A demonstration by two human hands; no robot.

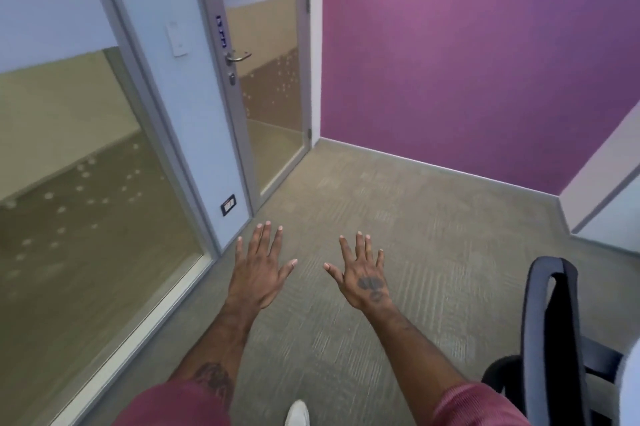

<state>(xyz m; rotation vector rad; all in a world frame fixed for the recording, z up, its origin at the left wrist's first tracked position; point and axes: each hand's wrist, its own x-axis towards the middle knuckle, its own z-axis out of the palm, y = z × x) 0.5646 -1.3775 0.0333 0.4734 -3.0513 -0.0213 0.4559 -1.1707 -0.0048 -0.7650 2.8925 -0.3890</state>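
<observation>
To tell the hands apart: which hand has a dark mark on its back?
The right hand; its back bears a dark mark, while the back of the left hand is plain.

Both arms outstretched; left hand [258,273], right hand [363,278] palms down (fingers spread), holding nothing.

Two hands [258,269] [362,275], one chair [550,356], one door [266,86]
</observation>
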